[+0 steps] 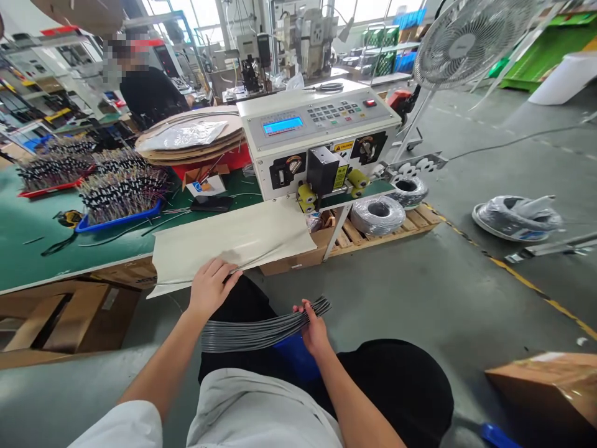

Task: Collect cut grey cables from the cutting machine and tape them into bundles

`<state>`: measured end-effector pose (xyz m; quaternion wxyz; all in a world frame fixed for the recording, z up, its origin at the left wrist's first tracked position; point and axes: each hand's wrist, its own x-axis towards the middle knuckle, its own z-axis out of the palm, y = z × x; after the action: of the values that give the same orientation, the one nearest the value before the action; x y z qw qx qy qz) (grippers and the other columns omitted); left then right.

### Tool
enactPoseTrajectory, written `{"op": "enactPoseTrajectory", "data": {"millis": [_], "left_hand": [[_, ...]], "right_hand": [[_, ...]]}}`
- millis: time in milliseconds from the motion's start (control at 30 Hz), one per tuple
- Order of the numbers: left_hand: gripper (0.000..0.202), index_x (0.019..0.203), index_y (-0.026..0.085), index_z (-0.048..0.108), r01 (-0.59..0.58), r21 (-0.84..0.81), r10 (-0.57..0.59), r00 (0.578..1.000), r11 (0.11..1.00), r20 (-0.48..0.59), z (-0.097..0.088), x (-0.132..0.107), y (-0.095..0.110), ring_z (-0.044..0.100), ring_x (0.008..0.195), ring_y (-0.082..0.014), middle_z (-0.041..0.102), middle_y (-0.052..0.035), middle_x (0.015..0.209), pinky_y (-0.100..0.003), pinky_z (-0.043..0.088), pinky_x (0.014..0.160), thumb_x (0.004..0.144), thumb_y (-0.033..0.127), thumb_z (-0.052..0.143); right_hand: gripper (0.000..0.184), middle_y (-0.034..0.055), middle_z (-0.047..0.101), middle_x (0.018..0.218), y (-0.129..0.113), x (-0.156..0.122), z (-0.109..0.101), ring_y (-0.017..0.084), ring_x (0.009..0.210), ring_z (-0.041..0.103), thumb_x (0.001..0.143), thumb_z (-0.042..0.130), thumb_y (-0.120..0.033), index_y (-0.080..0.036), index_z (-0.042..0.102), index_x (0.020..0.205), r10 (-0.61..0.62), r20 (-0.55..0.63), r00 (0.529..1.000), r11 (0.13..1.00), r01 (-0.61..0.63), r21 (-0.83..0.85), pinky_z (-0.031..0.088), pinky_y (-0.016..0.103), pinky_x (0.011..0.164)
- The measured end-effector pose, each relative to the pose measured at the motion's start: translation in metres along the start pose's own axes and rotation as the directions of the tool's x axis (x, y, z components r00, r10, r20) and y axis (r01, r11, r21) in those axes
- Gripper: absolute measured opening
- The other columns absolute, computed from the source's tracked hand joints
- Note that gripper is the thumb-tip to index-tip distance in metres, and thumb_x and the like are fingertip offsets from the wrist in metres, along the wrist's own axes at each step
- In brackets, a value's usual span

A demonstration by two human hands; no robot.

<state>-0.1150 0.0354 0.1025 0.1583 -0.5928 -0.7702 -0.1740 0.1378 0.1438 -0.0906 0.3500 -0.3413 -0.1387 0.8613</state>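
Observation:
My left hand [212, 289] is over the front edge of a cream curved sheet [233, 233]. Its thumb and fingertips come together round a single grey cable [275, 250], which lies lengthwise along the sheet. Above my lap, my right hand [314, 328] is closed round one end of a bundle of grey cables [256, 333]. The bundle stretches left across my thigh, with its short ends poking out past my fingers. Behind the sheet stands a white wire-cutting machine [280, 152] with a lit blue display and green rollers.
On the green bench [119, 249] are a blue tray [124, 218] of wired parts, a tape measure [69, 218] and a black phone [212, 203]. Wrapped cable coils [377, 216] lie on a pallet [410, 225]. A fan [461, 46] stands right; a person [152, 93] sits beyond.

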Motion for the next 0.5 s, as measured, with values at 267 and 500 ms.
{"op": "enactPoseTrajectory", "data": {"millis": [267,500], "left_hand": [[0.017,0.096,0.024,0.067,-0.131,-0.001,0.131,0.985,0.991,0.111,0.036,-0.071,0.041,0.060,0.080,-0.0178,0.067,-0.0046,0.085,-0.032,0.043,0.069,0.096,0.032,0.051],[0.021,0.097,0.024,0.066,-0.119,-0.046,0.127,0.939,0.992,0.321,0.056,-0.113,0.072,0.058,0.086,-0.0180,0.066,-0.0034,0.087,-0.032,0.041,0.072,0.099,0.032,0.047]], "right_hand": [[0.034,0.0035,0.077,0.097,0.000,-0.005,0.004,0.022,0.097,0.071,0.072,0.083,-0.039,-0.024,0.071,0.100,-0.026,-0.021,0.999,1.000,0.026,-0.008,0.053,0.039,0.092],[0.038,0.0037,0.075,0.110,-0.001,-0.008,0.002,0.020,0.099,0.071,0.076,0.078,-0.040,-0.025,0.069,0.110,-0.010,0.014,1.000,1.000,0.010,-0.018,0.053,0.037,0.092]]}}
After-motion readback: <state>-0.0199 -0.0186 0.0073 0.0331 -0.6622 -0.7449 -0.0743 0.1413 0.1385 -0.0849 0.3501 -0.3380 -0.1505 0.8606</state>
